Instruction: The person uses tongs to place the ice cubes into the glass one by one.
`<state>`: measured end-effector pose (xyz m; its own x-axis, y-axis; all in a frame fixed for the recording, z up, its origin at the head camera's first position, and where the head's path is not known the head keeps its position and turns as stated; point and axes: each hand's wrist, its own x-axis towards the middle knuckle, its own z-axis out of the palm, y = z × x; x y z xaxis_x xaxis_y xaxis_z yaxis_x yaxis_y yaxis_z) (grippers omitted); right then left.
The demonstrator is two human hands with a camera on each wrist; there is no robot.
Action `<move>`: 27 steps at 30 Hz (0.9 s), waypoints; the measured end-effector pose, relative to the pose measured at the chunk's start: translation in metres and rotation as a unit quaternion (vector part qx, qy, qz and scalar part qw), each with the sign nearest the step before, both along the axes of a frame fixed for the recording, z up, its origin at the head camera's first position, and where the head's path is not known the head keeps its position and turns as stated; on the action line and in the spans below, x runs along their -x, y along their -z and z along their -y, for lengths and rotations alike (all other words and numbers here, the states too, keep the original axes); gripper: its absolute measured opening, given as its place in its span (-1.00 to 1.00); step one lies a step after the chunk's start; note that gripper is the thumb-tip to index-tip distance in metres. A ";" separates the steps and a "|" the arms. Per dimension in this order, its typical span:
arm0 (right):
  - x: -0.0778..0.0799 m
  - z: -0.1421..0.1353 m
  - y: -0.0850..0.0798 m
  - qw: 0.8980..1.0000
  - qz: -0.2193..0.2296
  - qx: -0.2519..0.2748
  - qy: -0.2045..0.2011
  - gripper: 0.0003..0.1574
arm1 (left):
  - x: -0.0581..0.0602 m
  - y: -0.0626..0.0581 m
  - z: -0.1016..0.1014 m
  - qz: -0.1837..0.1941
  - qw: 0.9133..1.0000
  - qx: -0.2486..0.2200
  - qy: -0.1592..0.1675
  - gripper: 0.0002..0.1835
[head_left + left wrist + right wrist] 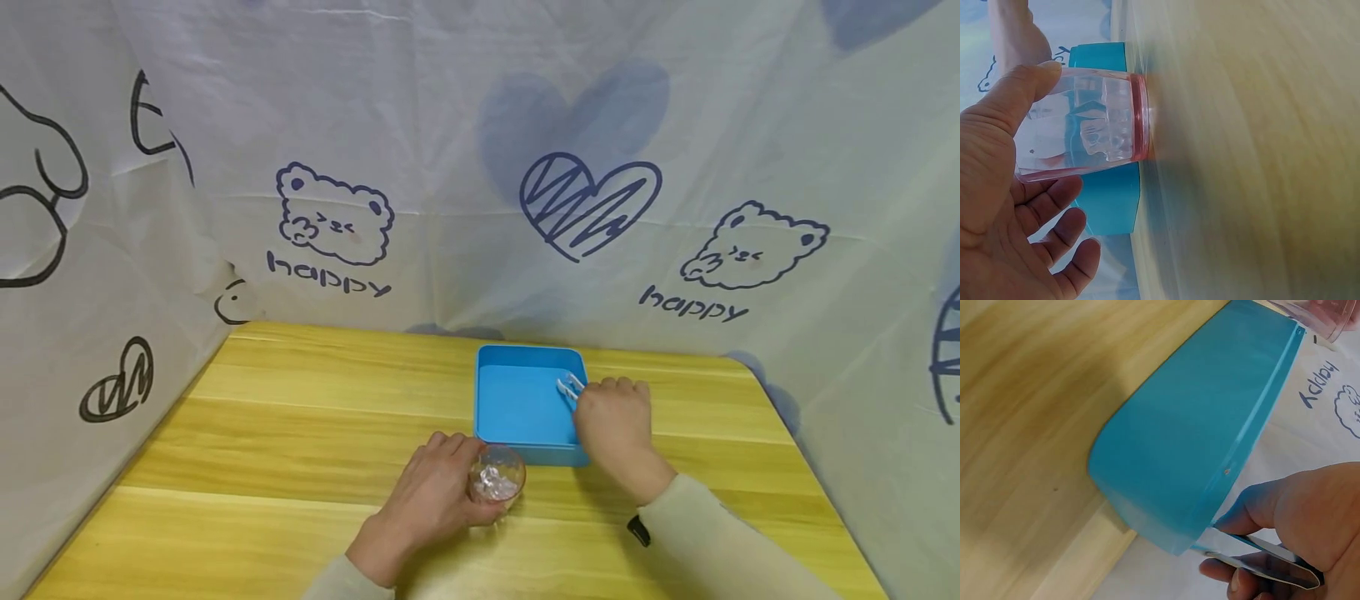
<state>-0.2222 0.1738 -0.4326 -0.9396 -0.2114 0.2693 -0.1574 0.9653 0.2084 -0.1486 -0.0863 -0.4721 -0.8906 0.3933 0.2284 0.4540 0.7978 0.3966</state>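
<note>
My left hand [429, 492] grips a clear cup [498, 477] with a pinkish tint, thumb on one side and fingers on the other. The cup stands upright on the table, and clear, ice-like pieces [1107, 131] lie at its bottom. Just behind it is a shallow blue box [553, 455]. Over the box's right side, my right hand [619, 423] pinches metal tongs [1259, 571] between thumb and fingers. The tongs' tips point into the box and stand apart; I cannot tell whether they hold a piece.
The wood-grain table [315, 417] runs back to a white cloth [442, 275] printed with bears and hearts. The same cloth hangs along the left and right sides. A small black strap end [639, 531] shows by the right sleeve.
</note>
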 end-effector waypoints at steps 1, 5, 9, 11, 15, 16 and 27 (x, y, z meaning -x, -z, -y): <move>0.001 0.001 -0.001 1.000 0.001 -0.003 0.002 -0.58 | 0.000 0.000 0.000 -0.001 1.000 -0.001 0.001 -0.24; 0.005 0.004 -0.002 1.000 0.009 -0.005 0.012 -0.50 | -0.001 0.000 0.000 -0.003 1.000 0.002 0.002 -0.23; 0.011 0.004 -0.001 0.999 0.019 0.008 0.024 -0.50 | -0.001 0.001 -0.001 -0.005 1.000 0.003 0.003 -0.23; 0.013 0.003 0.000 0.999 0.021 0.018 0.029 -0.51 | -0.001 0.002 -0.001 -0.006 1.000 0.003 0.004 -0.23; 0.017 0.001 0.006 0.999 0.013 0.037 0.032 -0.56 | -0.001 0.002 -0.002 -0.007 1.000 0.004 0.003 -0.23; 0.018 0.001 0.008 0.999 0.010 0.041 0.032 -0.57 | -0.001 0.002 -0.002 -0.006 1.000 0.003 0.003 -0.23; 0.026 -0.004 0.017 0.997 -0.007 0.074 0.015 -0.60 | 0.000 0.001 0.000 -0.004 1.000 -0.006 -0.001 -0.25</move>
<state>-0.2481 0.1773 -0.4500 -0.9406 -0.1403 0.3093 -0.1264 0.9899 0.0645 -0.1481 -0.0861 -0.4732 -0.8893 0.3891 0.2403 0.4561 0.7939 0.4021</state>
